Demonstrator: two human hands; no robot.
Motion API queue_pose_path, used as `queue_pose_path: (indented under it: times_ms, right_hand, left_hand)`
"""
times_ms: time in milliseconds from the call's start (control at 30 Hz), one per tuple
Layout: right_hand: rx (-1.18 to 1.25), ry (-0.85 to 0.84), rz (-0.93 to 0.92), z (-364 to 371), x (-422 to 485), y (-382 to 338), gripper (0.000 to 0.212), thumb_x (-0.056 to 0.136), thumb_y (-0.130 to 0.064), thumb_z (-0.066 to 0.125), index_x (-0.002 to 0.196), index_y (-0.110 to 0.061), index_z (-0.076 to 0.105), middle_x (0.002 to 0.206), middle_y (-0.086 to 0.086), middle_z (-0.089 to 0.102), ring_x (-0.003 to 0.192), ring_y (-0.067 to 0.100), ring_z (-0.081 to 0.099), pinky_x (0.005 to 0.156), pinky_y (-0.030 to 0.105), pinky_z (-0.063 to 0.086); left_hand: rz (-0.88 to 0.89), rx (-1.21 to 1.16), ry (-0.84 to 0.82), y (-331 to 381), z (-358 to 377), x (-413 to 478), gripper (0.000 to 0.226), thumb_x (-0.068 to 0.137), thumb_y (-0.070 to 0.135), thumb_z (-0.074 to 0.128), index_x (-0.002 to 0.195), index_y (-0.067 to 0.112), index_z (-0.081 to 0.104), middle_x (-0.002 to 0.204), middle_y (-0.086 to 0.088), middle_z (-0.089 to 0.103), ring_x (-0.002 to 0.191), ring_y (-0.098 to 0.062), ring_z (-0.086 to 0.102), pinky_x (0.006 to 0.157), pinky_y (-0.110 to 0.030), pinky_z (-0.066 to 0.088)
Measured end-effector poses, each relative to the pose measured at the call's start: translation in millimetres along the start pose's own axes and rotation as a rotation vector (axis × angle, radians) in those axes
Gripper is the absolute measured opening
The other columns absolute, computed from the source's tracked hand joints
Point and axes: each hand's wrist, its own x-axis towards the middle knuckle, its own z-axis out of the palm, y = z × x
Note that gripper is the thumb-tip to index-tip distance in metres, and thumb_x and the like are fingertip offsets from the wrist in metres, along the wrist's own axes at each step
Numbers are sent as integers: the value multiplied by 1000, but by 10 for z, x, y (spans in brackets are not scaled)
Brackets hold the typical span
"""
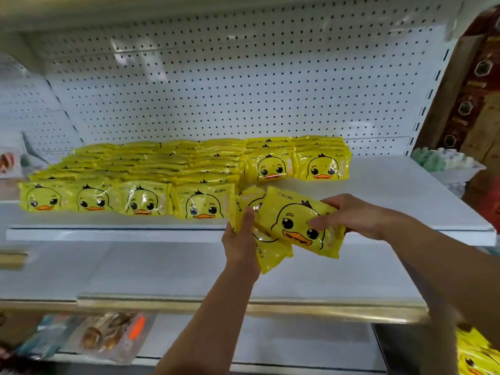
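Observation:
Several rows of yellow duck-face packs stand upright on a white shelf, filling its left and middle. In front of the shelf's edge my left hand grips a small bundle of the same packs from the left side. My right hand holds the front duck pack of that bundle, thumb on top and fingers across its face. That pack is tilted, its top turned to the left.
The shelf's right part, beside the two short rows of packs, is bare. A pegboard back wall rises behind. A lower shelf lies below, with bagged goods under it. More yellow packs sit at the bottom right.

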Motion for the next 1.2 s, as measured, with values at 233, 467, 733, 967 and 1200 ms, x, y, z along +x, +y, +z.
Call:
queue_pose_path:
  times_ms: [233, 467, 733, 967, 1200]
  right_hand:
    - [50, 151, -73, -326, 482, -282, 28, 73, -12, 81, 98, -16, 70, 86, 5, 75, 78, 23, 71, 71, 34, 55]
    - [-302, 211, -121, -320, 1235, -379, 28, 64, -20, 89, 84, -15, 70, 75, -1, 68, 72, 17, 63, 62, 27, 47]
    - [-635, 306, -135, -226, 1917, -439, 48, 69, -40, 84, 110, -21, 66, 106, 1, 65, 105, 26, 59, 83, 38, 46]
    - [-763, 444, -225, -233, 2182, -412, 48, 69, -38, 83, 107, -18, 61, 105, 3, 65, 101, 27, 60, 75, 34, 42]
    - [-959, 499, -237, -255, 2258, -342, 58, 72, -50, 76, 119, -22, 57, 121, 1, 56, 118, 24, 46, 93, 38, 37]
  left_hand:
    - [228, 117, 103, 502, 95, 471, 20, 93, 38, 64, 110, 27, 65, 101, 3, 70, 105, -26, 65, 92, -48, 53]
    - [282, 73, 189, 913, 181, 931, 53, 89, 48, 66, 134, 22, 55, 131, -3, 62, 127, -30, 54, 105, -54, 43]
    - [133, 68, 181, 1037, 247, 1245, 104, 56, 72, 75, 144, 24, 45, 131, -4, 63, 117, -32, 61, 94, -56, 51]
    - [141, 64, 127, 1034, 360, 1258, 39, 93, 44, 63, 125, 22, 62, 112, -6, 72, 101, -30, 70, 80, -53, 59]
    - [135, 135, 45, 980, 508, 1159, 36, 99, 48, 48, 119, 22, 63, 109, -7, 71, 96, -28, 70, 66, -38, 60]
